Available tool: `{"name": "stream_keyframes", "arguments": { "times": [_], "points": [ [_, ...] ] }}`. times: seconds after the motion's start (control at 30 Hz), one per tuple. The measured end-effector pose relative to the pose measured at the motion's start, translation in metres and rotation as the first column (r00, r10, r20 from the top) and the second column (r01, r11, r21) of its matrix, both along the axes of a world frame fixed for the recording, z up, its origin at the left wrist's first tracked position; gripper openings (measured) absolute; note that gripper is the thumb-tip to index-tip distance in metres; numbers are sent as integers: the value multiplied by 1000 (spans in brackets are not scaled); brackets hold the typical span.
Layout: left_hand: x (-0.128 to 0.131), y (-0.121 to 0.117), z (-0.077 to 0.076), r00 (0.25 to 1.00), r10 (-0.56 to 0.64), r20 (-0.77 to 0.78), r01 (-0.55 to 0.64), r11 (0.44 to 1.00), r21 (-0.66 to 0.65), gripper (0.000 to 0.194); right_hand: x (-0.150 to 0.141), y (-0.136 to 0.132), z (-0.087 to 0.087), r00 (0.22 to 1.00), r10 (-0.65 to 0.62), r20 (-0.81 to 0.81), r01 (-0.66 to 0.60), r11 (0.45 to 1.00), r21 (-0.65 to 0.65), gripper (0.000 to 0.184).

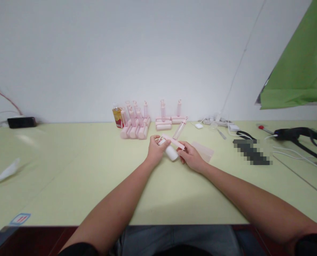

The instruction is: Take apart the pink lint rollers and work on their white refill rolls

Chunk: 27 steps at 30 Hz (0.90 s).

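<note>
Two bare forearms (115, 202) with black sleeves (79, 249) come in from lower left and lower right; two legs in blue-grey cloth (179, 239) at bottom centre, below the edge of one pale yellow-green table (75, 170). Frame centre: one left hand (155, 149), fingers curled round one short white rounded cylinder (171, 152), thumb over its upper side; one right hand (191, 156), fingertips pinching the lower-right end of one flat pale pink strip (175, 142); strip crosses just above the cylinder, its upper-left end by the left thumb; cylinder's lower end sticks out past the left fingers, near the right ones, contact unclear. Behind the hands, six upright pink tubes (132, 116) left of centre, at least three lying pink rollers (133, 132) among them; one yellow-red bottle (118, 116) beside; more of both pink kinds at centre, overlapping, exact count unclear; one slanted clear pink tube (180, 128); one translucent pink sheet (206, 152) by the right wrist.
</note>
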<state>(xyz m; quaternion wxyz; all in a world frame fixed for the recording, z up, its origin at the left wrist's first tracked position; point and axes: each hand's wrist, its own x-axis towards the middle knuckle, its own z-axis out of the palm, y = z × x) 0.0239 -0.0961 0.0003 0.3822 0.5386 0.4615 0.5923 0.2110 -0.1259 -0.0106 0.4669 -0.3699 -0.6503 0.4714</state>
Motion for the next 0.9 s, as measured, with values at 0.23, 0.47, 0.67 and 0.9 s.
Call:
{"name": "stream_keyframes", "arguments": {
  "times": [0.23, 0.47, 0.67, 0.9],
  "points": [
    [5, -3, -3, 992, -82, -99, 74, 994, -77, 77, 0, 1, 4, 983, -75, -170, 70, 997, -40, 49],
    [-9, -1, -2, 753, 15, -657, -68, 996, -55, 34, 5, 4, 6, 957, -172, -232, 166, 985, -44, 46],
    [-11, -4, 5, 562, 35, -827, -135, 990, -50, 28, 5, 5, 4, 961, -198, -196, 199, 980, -10, 44],
    [-10, -5, 8, 588, 46, -808, -123, 992, -33, 25, 8, 9, -3, 981, -190, -39, 190, 982, 14, 50]
  ]
}}
